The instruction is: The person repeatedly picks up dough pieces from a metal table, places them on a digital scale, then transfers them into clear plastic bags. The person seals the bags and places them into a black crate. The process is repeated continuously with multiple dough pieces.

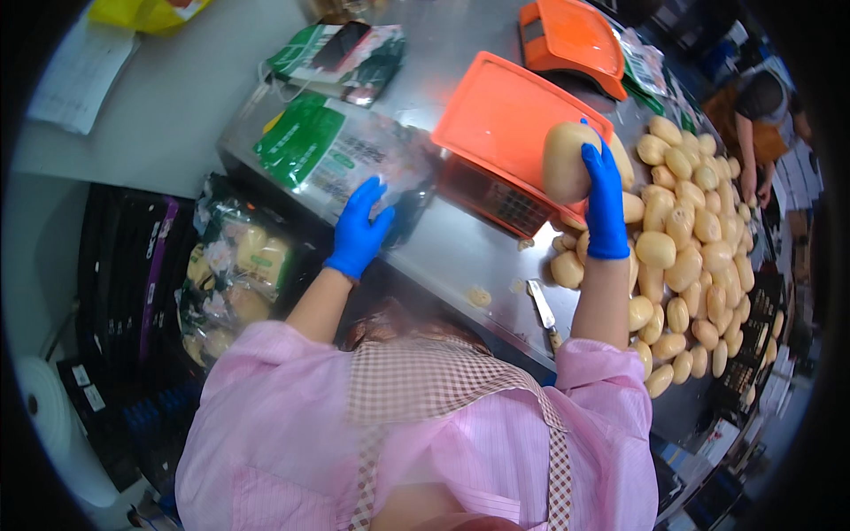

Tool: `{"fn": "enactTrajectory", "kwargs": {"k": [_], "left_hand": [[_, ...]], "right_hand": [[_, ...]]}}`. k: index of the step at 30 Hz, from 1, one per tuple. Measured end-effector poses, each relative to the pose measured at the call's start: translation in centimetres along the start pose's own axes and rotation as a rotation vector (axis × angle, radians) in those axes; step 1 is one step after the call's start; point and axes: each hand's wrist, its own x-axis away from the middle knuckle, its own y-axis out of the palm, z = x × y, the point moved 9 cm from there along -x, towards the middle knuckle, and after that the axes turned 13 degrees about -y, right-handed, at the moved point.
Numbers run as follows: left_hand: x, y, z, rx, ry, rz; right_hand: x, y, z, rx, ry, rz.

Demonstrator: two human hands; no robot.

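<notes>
My right hand (605, 192), in a blue glove, grips a thick, pale lotus root segment (568, 162) over the orange pan of a weighing scale (505, 99). Whether the root touches the pan is hard to tell. My left hand (360, 229), gloved too, has its fingers spread at the near edge of a stack of clear and green printed plastic bags (358, 149). It seems to hold nothing. Beside my right forearm, a large heap of lotus root segments (690, 245) covers the right of the metal table (445, 255).
A knife (543, 308) lies near the table's front edge, close to a small cut slice (479, 297). Behind stand a second orange scale (574, 40) and a phone (342, 45) on more bags. Filled bags (239, 279) sit lower left. Another person (757, 113) works at far right.
</notes>
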Motion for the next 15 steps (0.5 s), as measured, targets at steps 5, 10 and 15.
{"fn": "enactTrajectory", "kwargs": {"k": [5,10,15], "left_hand": [[-7.3,-6.0,-2.7,-0.277,0.083,0.233],[-15.4,-13.9,-9.0,-0.584,-0.056,0.324],[-21.5,-18.3,-15.4,-0.61,-0.298,0.237]], "right_hand": [[-5.4,0.8,3.3,0.396,0.031,-0.065],[-4.4,0.3,1.6,0.423,-0.159,0.078],[5.2,2.8,-3.2,0.439,-0.455,0.135]]}}
